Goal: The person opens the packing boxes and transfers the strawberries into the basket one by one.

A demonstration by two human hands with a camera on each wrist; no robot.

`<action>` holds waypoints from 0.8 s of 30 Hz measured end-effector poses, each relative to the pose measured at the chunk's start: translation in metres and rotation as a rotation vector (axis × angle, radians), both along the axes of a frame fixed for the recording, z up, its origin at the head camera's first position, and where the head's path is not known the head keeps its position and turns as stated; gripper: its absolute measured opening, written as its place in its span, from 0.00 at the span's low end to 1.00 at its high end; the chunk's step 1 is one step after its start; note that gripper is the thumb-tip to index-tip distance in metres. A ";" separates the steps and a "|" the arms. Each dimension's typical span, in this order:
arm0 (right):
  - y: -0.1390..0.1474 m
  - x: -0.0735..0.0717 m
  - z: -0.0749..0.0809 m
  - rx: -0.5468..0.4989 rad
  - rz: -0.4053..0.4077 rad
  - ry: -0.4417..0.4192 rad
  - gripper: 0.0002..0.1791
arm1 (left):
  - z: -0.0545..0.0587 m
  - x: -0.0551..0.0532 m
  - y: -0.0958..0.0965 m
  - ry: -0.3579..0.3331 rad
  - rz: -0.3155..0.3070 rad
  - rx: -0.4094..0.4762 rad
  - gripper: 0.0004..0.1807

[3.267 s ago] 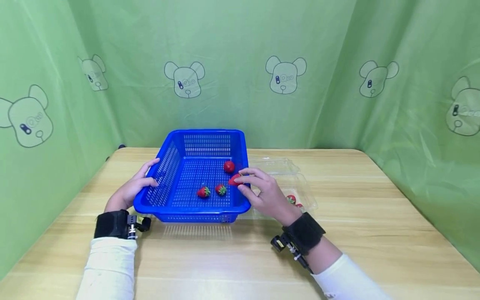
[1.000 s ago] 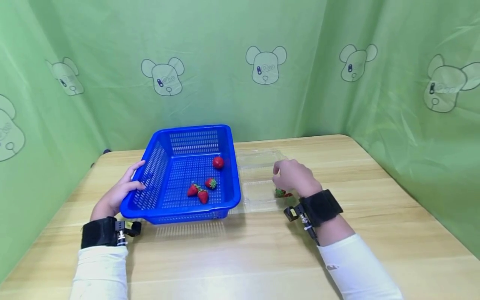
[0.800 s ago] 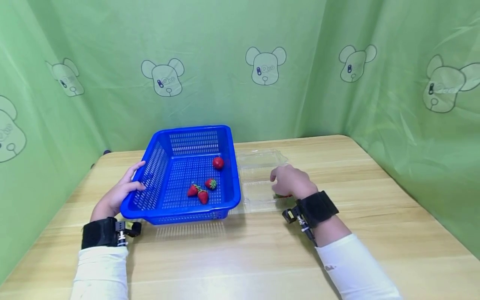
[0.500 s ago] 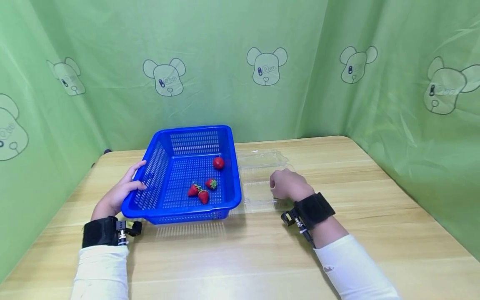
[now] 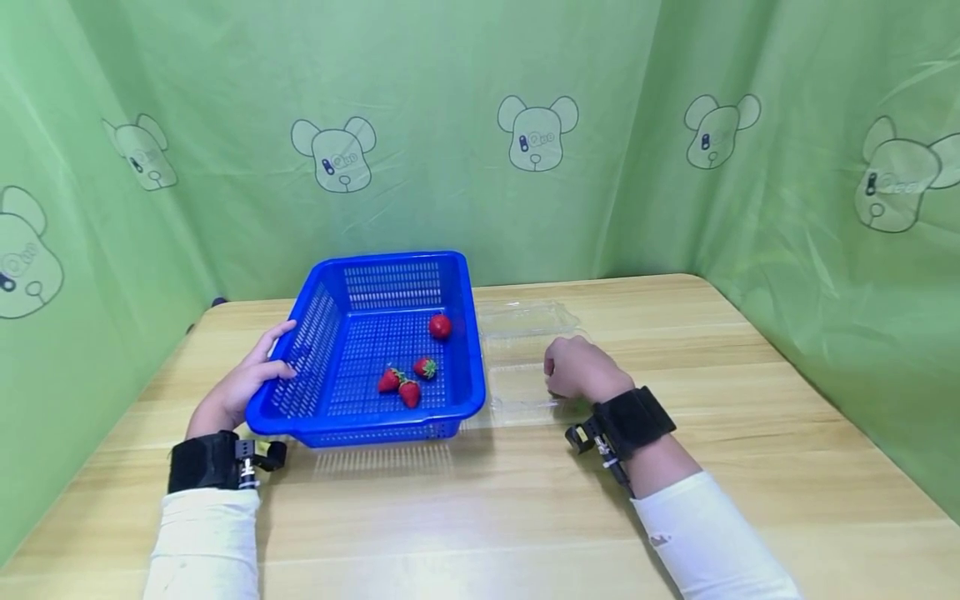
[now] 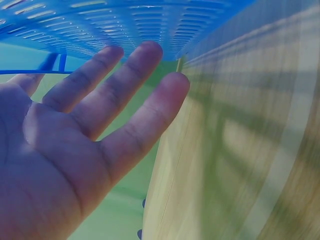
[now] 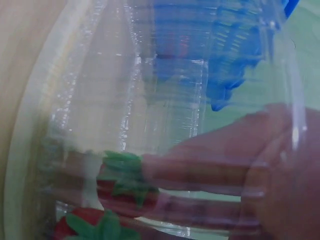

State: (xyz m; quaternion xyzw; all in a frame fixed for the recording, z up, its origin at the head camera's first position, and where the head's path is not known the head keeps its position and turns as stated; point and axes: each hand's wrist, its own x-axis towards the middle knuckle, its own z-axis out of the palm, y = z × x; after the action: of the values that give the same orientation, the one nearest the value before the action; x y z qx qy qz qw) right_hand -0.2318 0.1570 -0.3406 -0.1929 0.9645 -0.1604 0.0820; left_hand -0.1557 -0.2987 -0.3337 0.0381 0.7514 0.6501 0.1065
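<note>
My left hand (image 5: pixel 243 382) holds the left wall of a blue plastic basket (image 5: pixel 365 423), thumb over the rim; in the left wrist view its long fingers (image 6: pixel 165 97) lie against the outside. Inside are strawberries (image 5: pixel 409 393) with green leaves and a rounder red fruit (image 5: pixel 440 326). To the right, my right hand (image 5: pixel 581 369) reaches into a clear plastic box (image 5: pixel 517 379), fingers curled. Through its wall, the right wrist view shows the fingertips pinching a strawberry (image 7: pixel 122 192), with another strawberry (image 7: pixel 95 227) beside it. The head view hides both behind the hand.
The box's clear lid (image 5: pixel 525 317) is folded back behind it, near the basket's right side. Everything stands on a light wooden table (image 5: pixel 450 517). A green curtain (image 5: pixel 450 192) with bear-head drawings hangs around the back and sides.
A strawberry held over the basket at first now lies inside with the others. My right hand has moved right into the clear box, and its fingers have curled. My left hand keeps its hold.
</note>
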 end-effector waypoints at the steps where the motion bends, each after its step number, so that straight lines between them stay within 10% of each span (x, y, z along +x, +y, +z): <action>1: 0.000 0.000 0.001 -0.005 0.003 0.005 0.07 | 0.000 0.000 0.000 0.001 0.000 0.000 0.44; 24: -0.001 0.002 0.011 -0.137 0.048 0.037 0.12 | -0.001 -0.001 0.001 0.006 0.011 0.031 0.43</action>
State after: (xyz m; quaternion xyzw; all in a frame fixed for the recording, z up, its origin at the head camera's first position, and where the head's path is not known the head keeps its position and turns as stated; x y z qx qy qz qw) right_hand -0.2295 0.1560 -0.3294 -0.2241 0.9477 -0.2204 0.0548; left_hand -0.1562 -0.2973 -0.3351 0.0373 0.7418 0.6621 0.1001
